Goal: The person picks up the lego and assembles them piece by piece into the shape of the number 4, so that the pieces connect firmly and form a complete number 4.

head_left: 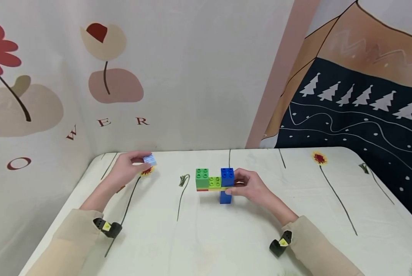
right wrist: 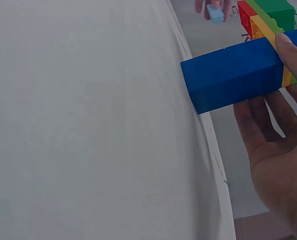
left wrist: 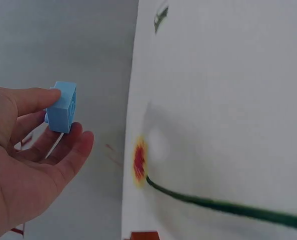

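Note:
My left hand [head_left: 128, 168] pinches a light blue toy brick [head_left: 150, 159] between thumb and fingers, above the far left part of the table. In the left wrist view that brick [left wrist: 62, 107] is tilted, its hollow underside turned toward the table. My right hand [head_left: 249, 186] grips a built piece of toy bricks [head_left: 214, 182] by its right end. A green brick and a blue brick stand up from its lime green layer, with red and yellow bricks under that. Blue bricks [right wrist: 233, 75] extend downward from the held end, seen large in the right wrist view.
The white table cloth [head_left: 192, 241] has printed flowers and stems. A small red piece [head_left: 121, 189] lies by my left wrist, partly hidden, and shows as a red brick [left wrist: 144, 235] in the left wrist view. A printed curtain [head_left: 199, 76] hangs behind the table.

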Demonstrator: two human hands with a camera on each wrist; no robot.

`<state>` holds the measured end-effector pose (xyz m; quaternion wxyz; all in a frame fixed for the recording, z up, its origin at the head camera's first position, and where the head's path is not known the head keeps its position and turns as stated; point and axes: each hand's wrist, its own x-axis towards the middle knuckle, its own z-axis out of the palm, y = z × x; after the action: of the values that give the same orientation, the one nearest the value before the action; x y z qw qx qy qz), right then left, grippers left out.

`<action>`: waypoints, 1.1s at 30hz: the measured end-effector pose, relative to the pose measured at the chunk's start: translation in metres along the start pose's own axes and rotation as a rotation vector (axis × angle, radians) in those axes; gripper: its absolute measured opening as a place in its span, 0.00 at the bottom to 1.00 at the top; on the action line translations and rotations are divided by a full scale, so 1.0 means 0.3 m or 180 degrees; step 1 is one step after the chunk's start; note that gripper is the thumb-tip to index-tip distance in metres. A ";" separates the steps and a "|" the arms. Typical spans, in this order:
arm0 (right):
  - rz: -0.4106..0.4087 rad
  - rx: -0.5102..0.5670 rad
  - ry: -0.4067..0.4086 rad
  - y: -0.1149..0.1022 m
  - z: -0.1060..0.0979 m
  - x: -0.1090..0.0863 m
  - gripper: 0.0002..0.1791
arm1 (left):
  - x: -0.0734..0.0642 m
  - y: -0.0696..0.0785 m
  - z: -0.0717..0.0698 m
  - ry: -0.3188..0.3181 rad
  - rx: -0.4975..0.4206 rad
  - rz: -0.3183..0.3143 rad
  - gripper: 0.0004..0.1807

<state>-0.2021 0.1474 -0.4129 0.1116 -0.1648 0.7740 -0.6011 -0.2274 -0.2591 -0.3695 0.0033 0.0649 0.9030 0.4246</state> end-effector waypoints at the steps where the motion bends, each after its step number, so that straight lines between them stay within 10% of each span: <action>1: -0.0004 0.0010 -0.0002 0.000 0.000 0.000 0.17 | -0.003 0.015 0.003 -0.0010 -0.0037 0.0032 0.25; 18: -0.0079 0.0068 -0.0033 0.005 -0.002 0.000 0.17 | -0.035 0.259 0.068 -0.0183 -0.0527 0.0380 0.24; 33: -0.0121 0.0106 0.0013 0.003 0.002 0.000 0.17 | -0.044 0.467 0.223 -0.0586 -0.0825 0.0794 0.21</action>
<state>-0.2020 0.1470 -0.4138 0.1012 -0.1764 0.7608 -0.6163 -0.1942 -0.1210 -0.3055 0.0416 0.2139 0.8217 0.5266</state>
